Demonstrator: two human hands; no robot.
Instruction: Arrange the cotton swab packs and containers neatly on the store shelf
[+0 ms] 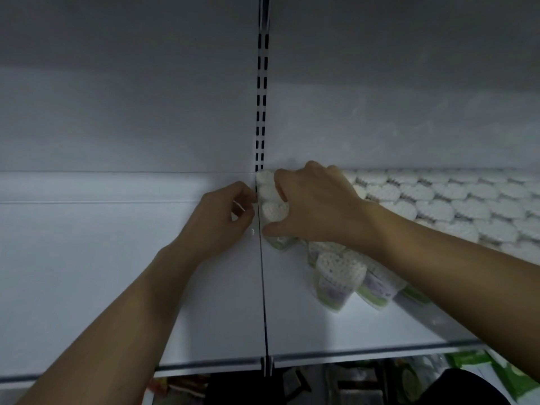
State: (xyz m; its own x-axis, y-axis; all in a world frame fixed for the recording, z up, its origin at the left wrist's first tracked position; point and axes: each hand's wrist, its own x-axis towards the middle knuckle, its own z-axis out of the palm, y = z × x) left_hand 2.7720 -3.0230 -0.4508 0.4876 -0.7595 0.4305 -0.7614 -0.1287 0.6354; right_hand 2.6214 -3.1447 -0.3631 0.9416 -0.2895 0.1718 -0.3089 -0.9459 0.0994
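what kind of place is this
Probably a shop: a white shelf with a slotted upright behind, rows of identical swab packs stocked along it, one pack gripped by the right hand, and more packaged goods on the level below.

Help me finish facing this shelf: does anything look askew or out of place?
Yes. In front of the neat back rows, a few swab packs lie tipped and overlapping beneath the right forearm, out of line. The right hand grips one pack at the left end.
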